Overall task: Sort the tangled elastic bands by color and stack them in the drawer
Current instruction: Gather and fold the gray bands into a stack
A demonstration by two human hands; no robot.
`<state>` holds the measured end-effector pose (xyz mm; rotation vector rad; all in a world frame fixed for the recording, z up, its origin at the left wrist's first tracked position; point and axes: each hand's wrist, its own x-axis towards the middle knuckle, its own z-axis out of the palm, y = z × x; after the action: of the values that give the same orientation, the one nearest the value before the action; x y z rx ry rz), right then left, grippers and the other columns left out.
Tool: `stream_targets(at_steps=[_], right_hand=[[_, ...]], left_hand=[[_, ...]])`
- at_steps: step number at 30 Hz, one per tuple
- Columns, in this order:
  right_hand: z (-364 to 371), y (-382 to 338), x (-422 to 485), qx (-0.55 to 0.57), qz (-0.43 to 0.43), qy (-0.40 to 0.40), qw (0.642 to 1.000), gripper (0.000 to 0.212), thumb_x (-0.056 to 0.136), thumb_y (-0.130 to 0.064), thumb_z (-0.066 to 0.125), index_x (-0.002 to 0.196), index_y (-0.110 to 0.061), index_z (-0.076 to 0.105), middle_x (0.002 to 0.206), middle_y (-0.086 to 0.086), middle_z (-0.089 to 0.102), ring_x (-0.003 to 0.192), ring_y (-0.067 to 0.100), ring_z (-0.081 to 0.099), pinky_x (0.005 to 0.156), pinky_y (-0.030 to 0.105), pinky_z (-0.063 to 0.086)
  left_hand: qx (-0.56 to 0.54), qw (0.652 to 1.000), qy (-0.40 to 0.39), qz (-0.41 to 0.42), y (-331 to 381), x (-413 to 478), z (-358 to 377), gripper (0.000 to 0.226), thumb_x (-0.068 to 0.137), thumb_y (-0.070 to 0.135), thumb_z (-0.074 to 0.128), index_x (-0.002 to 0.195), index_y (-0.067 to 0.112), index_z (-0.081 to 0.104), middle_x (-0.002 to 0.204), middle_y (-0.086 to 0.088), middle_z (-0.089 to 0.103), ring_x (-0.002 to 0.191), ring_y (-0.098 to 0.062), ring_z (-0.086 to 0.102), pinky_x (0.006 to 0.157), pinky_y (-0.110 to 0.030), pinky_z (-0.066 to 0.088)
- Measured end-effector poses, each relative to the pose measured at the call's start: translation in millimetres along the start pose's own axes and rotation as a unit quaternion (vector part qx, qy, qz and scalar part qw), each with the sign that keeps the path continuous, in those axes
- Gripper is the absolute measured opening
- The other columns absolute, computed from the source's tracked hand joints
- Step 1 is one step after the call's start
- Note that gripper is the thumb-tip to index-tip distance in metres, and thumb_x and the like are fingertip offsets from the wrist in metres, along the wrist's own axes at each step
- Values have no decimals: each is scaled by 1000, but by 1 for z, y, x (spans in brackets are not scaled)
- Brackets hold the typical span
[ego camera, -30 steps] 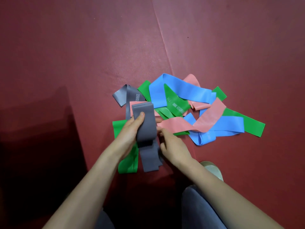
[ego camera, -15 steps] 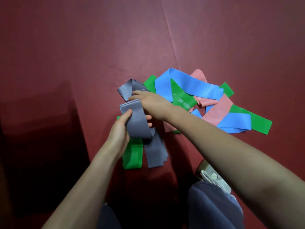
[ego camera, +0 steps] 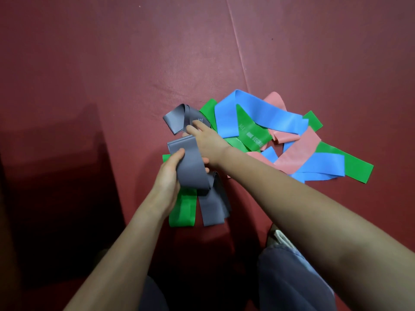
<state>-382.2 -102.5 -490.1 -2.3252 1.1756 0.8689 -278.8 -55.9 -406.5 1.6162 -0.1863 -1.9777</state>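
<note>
My left hand (ego camera: pixel 168 176) grips a folded grey band (ego camera: pixel 190 169), whose loose ends (ego camera: pixel 213 209) hang down onto the mat. My right hand (ego camera: pixel 207 143) reaches across it, and its stretched fingers touch a second, looped grey band (ego camera: pixel 176 117) at the pile's left edge; the thumb is hidden. Behind and to the right lies the tangle of blue bands (ego camera: pixel 258 115), green bands (ego camera: pixel 251 135) and pink bands (ego camera: pixel 298 153). One green band (ego camera: pixel 182 212) lies flat beneath my left wrist. No drawer is in view.
Everything lies on a dark red mat (ego camera: pixel 112 75) with a seam (ego camera: pixel 238 52) running away from the pile. A dark shadowed block (ego camera: pixel 56 176) fills the left. My grey-trousered knee (ego camera: pixel 292 277) and a shoe (ego camera: pixel 280 239) are at the bottom right.
My right hand left the folded grey band and crossed up-left onto the looped grey band. My left hand kept its hold and lifted the folded band slightly.
</note>
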Motion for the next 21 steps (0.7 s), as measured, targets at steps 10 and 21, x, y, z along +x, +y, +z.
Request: stream_targets(at_steps=[10, 21], right_hand=[[-25, 1, -8, -73, -47, 113, 990, 18, 49, -45, 65, 43, -31, 57, 55, -16, 62, 62, -3, 57, 67, 19, 31], [-32, 21, -31, -50, -234, 140, 961, 54, 68, -23, 19, 73, -18, 73, 80, 0, 74, 91, 23, 68, 99, 35, 47]], left_hand=[[-23, 1000, 14, 13, 3, -2, 4, 32, 96, 25, 32, 87, 10, 59, 57, -4, 69, 47, -16, 64, 52, -28, 55], [-62, 997, 3, 53, 18, 2, 10, 30, 95, 19, 33, 87, 8, 60, 65, -2, 71, 59, -11, 67, 64, -25, 56]])
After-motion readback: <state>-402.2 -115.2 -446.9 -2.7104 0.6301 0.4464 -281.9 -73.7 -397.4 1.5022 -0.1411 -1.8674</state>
